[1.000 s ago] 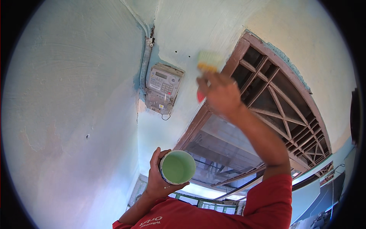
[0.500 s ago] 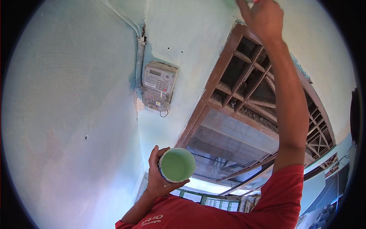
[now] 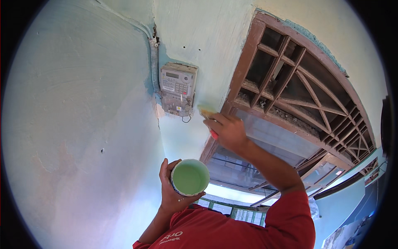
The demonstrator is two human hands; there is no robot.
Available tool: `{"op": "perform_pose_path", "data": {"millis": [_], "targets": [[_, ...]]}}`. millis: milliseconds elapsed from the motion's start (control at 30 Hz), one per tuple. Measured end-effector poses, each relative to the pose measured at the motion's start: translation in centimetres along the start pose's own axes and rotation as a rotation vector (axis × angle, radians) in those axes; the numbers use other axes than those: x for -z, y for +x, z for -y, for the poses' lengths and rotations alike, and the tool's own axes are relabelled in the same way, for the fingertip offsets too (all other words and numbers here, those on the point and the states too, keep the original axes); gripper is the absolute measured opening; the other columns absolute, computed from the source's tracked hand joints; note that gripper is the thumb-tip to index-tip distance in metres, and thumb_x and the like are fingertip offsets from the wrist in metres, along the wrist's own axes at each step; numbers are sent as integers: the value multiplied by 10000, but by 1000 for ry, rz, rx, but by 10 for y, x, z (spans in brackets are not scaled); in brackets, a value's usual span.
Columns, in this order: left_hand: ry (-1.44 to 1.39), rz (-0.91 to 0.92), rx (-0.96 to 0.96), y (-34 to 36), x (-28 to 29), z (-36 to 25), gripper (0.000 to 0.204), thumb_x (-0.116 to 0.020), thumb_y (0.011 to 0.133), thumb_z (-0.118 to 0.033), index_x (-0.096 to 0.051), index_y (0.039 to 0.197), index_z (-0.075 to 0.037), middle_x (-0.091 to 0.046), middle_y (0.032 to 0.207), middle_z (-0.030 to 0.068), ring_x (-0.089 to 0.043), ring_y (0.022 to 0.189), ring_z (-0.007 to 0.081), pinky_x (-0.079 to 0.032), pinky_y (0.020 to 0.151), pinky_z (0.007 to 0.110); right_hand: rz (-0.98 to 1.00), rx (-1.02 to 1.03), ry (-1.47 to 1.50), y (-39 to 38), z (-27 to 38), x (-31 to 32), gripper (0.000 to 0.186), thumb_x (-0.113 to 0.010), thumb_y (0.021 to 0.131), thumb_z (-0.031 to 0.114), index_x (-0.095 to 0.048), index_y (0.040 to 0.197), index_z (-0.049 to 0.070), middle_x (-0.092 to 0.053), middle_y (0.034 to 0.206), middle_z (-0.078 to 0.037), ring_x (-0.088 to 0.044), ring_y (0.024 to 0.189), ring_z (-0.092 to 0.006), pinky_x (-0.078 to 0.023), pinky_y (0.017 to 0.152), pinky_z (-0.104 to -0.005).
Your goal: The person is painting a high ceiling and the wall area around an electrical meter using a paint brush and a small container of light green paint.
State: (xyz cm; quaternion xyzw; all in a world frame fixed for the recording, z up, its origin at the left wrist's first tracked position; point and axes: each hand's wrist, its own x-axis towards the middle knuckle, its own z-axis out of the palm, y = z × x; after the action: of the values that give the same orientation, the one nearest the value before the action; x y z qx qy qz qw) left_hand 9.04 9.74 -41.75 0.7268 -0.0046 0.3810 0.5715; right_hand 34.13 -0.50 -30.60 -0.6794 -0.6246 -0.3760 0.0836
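My left hand [image 3: 169, 195] is wrapped round a round tub of light green paint [image 3: 190, 177], its open top facing me. My right hand [image 3: 230, 132] grips a paintbrush [image 3: 207, 112] with a red handle, part of which shows below the fingers. The pale bristles touch or nearly touch the light green wall [image 3: 207, 70], in the strip between the electricity meter [image 3: 179, 89] and the brown window frame [image 3: 244, 58]. Motion slightly blurs the brush tip. A few paint drops mark the left hand.
A grey corrugated conduit [image 3: 154, 62] runs down to the meter, and a thin wire loop hangs beneath it. At left a patchy wall [image 3: 83, 103] meets the painted one in a corner. The brown wooden lattice [image 3: 290, 70] above the glass panes is dusty.
My right hand has come down with the brush from the upper wall above the window frame to beside the meter. My left hand holds the paint tub almost where it was.
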Motion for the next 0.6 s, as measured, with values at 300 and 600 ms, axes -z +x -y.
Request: {"op": "perform_pose_path", "data": {"millis": [300, 600], "targets": [[122, 71, 143, -17, 7, 8, 1494, -1045, 592, -191, 16, 1641, -97, -445, 1448, 216, -526, 1348, 342, -478, 1115, 486, -221, -844, 923, -50, 22, 7, 162, -802, 894, 37, -760, 1050, 28, -769, 941, -122, -733, 820, -150, -569, 733, -284], [73, 78, 168, -25, -9, 5, 1443, -1024, 650, -225, 19, 1630, -39, -460, 1456, 250, -513, 1371, 366, -438, 1146, 489, -239, -1028, 1248, -38, 22, 27, 156, -804, 936, 88, -748, 1046, -7, -747, 911, -38, -660, 791, -73, -543, 717, -251]]}}
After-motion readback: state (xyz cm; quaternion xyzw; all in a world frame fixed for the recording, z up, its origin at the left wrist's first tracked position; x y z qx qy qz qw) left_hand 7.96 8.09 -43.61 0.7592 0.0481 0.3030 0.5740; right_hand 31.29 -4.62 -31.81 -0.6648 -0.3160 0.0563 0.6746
